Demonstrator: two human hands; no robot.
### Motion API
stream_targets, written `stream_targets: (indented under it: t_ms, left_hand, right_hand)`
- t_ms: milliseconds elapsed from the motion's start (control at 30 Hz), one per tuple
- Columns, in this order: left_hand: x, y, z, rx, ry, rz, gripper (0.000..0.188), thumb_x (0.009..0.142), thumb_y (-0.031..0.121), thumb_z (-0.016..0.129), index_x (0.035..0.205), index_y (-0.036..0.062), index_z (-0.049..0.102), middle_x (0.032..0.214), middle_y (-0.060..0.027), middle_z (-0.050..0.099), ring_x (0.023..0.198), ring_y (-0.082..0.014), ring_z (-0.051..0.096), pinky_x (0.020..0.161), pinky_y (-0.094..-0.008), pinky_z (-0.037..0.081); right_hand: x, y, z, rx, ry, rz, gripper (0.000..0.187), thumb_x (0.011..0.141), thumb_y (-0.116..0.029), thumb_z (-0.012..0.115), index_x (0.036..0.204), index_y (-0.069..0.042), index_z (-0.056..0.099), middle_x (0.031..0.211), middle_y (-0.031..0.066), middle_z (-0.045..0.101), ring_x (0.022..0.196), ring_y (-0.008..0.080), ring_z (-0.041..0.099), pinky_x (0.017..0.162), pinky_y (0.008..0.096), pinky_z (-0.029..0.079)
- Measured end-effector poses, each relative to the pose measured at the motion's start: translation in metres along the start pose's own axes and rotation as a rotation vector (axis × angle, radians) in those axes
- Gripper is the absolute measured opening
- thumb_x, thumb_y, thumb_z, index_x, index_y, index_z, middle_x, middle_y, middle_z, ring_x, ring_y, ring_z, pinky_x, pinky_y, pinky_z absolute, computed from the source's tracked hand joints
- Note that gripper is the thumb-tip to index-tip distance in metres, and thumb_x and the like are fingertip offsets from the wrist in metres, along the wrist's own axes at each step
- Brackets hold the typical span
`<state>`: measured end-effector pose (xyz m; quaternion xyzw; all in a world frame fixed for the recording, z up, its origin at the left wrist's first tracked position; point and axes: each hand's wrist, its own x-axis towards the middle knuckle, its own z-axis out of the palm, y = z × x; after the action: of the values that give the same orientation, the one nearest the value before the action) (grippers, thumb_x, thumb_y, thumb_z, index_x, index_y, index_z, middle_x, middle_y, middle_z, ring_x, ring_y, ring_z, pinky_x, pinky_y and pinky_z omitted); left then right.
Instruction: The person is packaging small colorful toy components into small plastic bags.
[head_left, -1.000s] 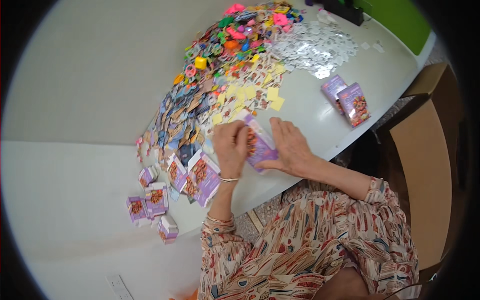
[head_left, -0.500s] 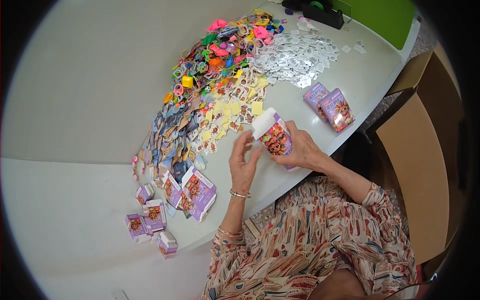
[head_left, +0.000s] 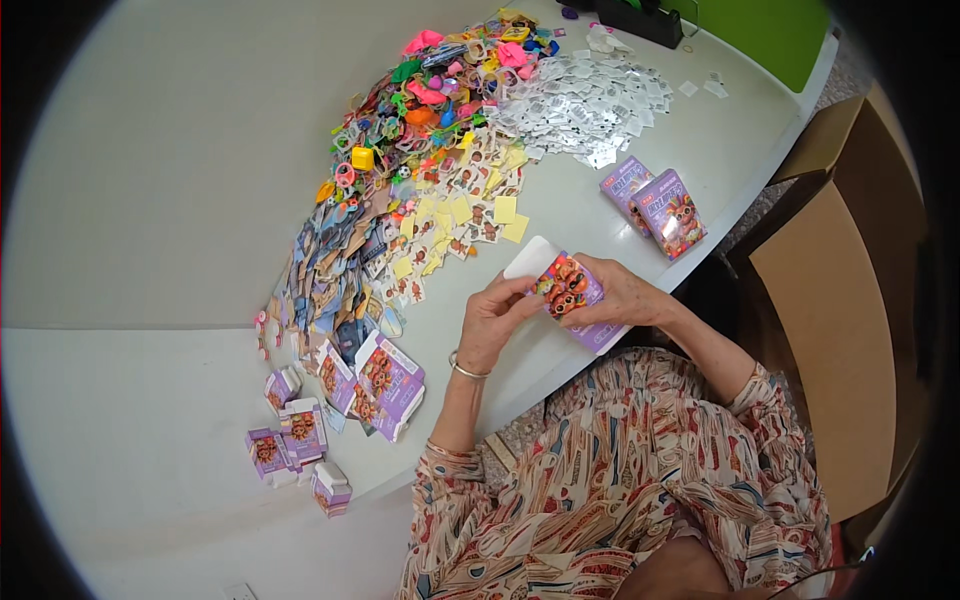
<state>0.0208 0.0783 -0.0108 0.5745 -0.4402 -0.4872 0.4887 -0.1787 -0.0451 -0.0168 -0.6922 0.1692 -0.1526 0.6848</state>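
Note:
Over the table's near edge I hold a small purple carton point(head_left: 567, 288) with colourful cartoon figures and a white end flap sticking out. My right hand point(head_left: 622, 293) grips its right side, fingers behind and thumb in front. At the flap end my left hand point(head_left: 496, 315) pinches the carton's left edge between thumb and fingers. Whether anything is inside the carton cannot be seen. Two closed purple boxes point(head_left: 672, 215) lie overlapping on the table to the right of my hands. Flattened-looking purple cartons point(head_left: 389, 378) lie at the left, near my left forearm.
Across the table spreads a pile of colourful small toys point(head_left: 425, 100), with silvery-white packets point(head_left: 585, 105), yellow-and-white picture cards point(head_left: 475, 205) and bluish-brown pieces point(head_left: 325, 265). Small purple boxes point(head_left: 303, 430) sit far left. A black tape dispenser point(head_left: 645, 22) is at the back; an open cardboard box point(head_left: 830, 320) stands right.
My left hand has moved right and closed on the carton's edge, where before its fingers were apart beside it. The carton has shifted slightly right and down.

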Motion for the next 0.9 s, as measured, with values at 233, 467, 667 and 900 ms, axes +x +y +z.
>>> stream_targets:
  t_ms: [233, 467, 667, 900]
  left_hand:
    - [0.011, 0.041, 0.002, 0.088, -0.332, -0.087, 0.070, 0.083, -0.001, 0.067, 0.144, 0.0056, 0.033, 0.137, -0.0072, 0.044, 0.107, -0.0130, 0.055, 0.088, -0.0272, 0.050]
    - [0.001, 0.017, 0.014, 0.555, -0.245, 0.190, 0.059, 0.088, 0.009, 0.061, 0.141, 0.0056, 0.037, 0.137, -0.0184, 0.046, 0.122, -0.0266, 0.050, 0.095, -0.0369, 0.045]
    - [-0.008, 0.017, 0.048, 0.575, 0.106, 0.301, 0.044, 0.093, 0.010, 0.053, 0.135, 0.0006, 0.043, 0.127, -0.0186, 0.055, 0.109, -0.0312, 0.058, 0.092, -0.0362, 0.046]
    - [-0.001, 0.027, 0.037, -0.307, 0.213, -0.190, 0.026, 0.091, 0.010, 0.059, 0.114, -0.0024, 0.062, 0.103, -0.0078, 0.067, 0.090, -0.0112, 0.063, 0.082, -0.0265, 0.051]
  right_hand:
    - [-0.006, -0.001, -0.011, -0.002, -0.188, 0.037, 0.051, 0.071, -0.024, 0.080, 0.109, -0.001, 0.056, 0.094, 0.0072, 0.064, 0.085, 0.0135, 0.060, 0.079, 0.0282, 0.049]
    - [-0.005, 0.004, -0.009, 0.071, -0.157, 0.020, 0.049, 0.071, -0.023, 0.080, 0.107, -0.001, 0.055, 0.095, 0.0071, 0.064, 0.085, 0.0131, 0.060, 0.078, 0.0281, 0.049]
    - [0.000, 0.012, -0.008, 0.003, -0.090, 0.088, 0.052, 0.070, -0.022, 0.080, 0.109, 0.000, 0.054, 0.094, 0.0071, 0.064, 0.084, 0.0135, 0.059, 0.078, 0.0285, 0.048]
    - [-0.005, 0.006, -0.009, -0.130, -0.079, 0.037, 0.051, 0.070, -0.024, 0.080, 0.107, -0.001, 0.054, 0.092, 0.0086, 0.064, 0.084, 0.0161, 0.060, 0.078, 0.0295, 0.049]
